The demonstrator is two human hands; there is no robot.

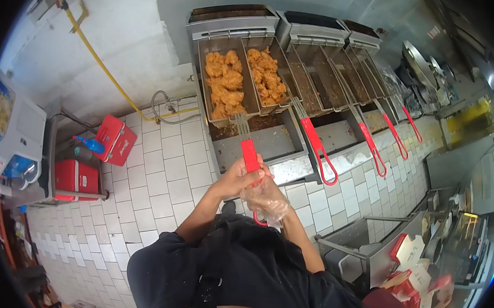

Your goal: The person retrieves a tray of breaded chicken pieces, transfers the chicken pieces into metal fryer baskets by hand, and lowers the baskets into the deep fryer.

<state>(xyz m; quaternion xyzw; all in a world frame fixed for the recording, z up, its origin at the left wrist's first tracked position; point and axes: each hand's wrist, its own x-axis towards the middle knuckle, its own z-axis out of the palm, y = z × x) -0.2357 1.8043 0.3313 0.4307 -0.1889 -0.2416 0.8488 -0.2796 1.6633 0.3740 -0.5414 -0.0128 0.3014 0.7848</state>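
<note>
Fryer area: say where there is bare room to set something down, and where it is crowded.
Bare floor tiles lie between the red boxes and the fryer. The two leftmost baskets are crowded with fried chicken.

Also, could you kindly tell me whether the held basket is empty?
No, chicken lies in the basket whose red handle is held.

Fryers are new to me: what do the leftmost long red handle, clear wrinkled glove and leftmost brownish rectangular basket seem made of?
Red handle: probably smooth plastic or plastic-coated metal; its colour is even. Clear glove: likely thin, shiny plastic, being see-through and crinkled. Brownish basket: apparently dull metal, from its thin, stiff-looking walls.
</note>
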